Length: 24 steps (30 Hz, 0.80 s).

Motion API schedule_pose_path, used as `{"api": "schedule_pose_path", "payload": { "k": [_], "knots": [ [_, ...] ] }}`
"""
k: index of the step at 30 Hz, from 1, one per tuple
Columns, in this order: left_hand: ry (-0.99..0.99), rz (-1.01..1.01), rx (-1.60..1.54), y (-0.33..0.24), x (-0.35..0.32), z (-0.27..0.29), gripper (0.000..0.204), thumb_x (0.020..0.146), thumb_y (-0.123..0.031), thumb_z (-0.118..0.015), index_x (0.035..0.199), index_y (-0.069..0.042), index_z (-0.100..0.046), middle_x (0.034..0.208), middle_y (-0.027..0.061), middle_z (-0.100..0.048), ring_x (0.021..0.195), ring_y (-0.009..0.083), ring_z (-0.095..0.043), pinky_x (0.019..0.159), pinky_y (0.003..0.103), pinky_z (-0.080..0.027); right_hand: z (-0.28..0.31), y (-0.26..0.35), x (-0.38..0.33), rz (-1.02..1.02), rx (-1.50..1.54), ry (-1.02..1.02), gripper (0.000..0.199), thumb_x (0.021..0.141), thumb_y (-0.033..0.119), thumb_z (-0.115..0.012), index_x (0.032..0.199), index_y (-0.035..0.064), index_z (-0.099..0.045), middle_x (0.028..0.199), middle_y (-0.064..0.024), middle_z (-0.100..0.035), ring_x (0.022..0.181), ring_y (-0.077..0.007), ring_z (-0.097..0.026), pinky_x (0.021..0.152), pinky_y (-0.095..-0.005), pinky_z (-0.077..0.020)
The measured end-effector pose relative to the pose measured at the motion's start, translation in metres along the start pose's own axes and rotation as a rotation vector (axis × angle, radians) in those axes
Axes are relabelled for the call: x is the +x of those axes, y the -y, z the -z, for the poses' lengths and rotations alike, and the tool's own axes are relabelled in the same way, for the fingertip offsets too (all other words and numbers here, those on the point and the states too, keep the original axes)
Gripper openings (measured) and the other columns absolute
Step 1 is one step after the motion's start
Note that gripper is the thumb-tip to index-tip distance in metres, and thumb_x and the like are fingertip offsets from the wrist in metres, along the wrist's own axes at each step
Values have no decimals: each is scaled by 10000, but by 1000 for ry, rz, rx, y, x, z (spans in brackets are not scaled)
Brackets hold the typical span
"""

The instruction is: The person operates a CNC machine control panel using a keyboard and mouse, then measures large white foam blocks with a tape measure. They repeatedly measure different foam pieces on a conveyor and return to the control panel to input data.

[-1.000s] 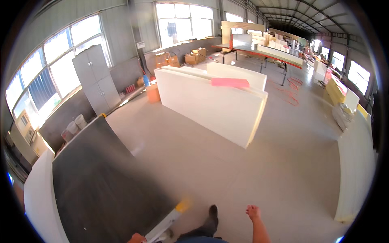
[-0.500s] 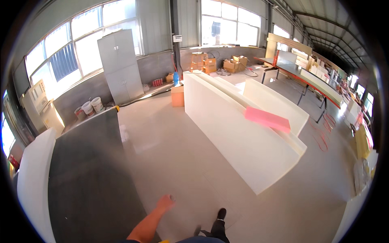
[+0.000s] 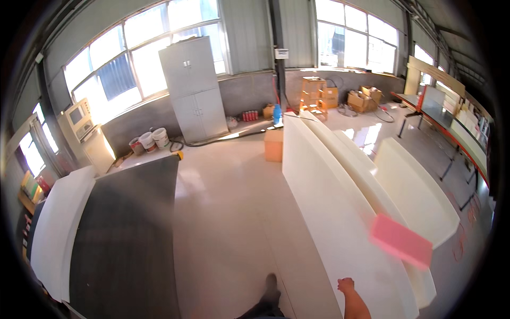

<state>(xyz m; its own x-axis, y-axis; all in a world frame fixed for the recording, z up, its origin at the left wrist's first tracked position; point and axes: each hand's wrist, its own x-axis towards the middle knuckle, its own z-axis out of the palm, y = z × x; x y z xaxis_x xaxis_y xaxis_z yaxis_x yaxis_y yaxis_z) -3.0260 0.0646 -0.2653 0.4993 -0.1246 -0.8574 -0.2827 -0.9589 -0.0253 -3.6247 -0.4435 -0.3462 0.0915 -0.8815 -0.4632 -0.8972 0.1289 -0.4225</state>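
My right hand (image 3: 346,285) comes in from the lower edge with its fingers curled in, and I see nothing in it. It appears in front of the tall white panel (image 3: 324,196); whether it touches the panel I cannot tell. A pink foam-like block (image 3: 402,242) lies across the top edges of the white panels, a little beyond the hand to the right. My left hand is out of the picture. One of my feet (image 3: 271,284), in a dark shoe, is on the floor, blurred.
At left, a dark flat-topped surface (image 3: 127,234) runs beside a white slab (image 3: 61,234). A cardboard box (image 3: 273,146) touches the panels' far end. Further off stand a grey cabinet (image 3: 196,111), white buckets (image 3: 160,137), a wooden stool (image 3: 313,95) and a long red-framed table (image 3: 451,127).
My view has moved forward, bringing the panels and pink block nearer. My left hand has left the picture at the bottom, and my right hand has come in beside the white panel.
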Motion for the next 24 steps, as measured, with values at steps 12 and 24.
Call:
{"api": "schedule_pose_path", "payload": {
  "k": [12,24],
  "knots": [
    [-236,-286,-224,-339,171,276,754,850,-474,-702,1453,-84,-476,1499,152,-448,1360,343,-449,1093,491,-393,-18,229,280,175,-584,469,526,973,437,-499,1173,-23,-657,1117,-196,-700,1104,-316,-646,890,-428,-502],
    [-367,-215,-148,-580,267,550,527,841,-435,-619,1233,-83,-628,1237,176,-636,1117,372,-613,952,454,-501,-41,557,653,524,-759,405,361,939,318,-515,1047,27,-699,1002,-170,-719,984,-342,-683,811,-466,-541]
  ]
}}
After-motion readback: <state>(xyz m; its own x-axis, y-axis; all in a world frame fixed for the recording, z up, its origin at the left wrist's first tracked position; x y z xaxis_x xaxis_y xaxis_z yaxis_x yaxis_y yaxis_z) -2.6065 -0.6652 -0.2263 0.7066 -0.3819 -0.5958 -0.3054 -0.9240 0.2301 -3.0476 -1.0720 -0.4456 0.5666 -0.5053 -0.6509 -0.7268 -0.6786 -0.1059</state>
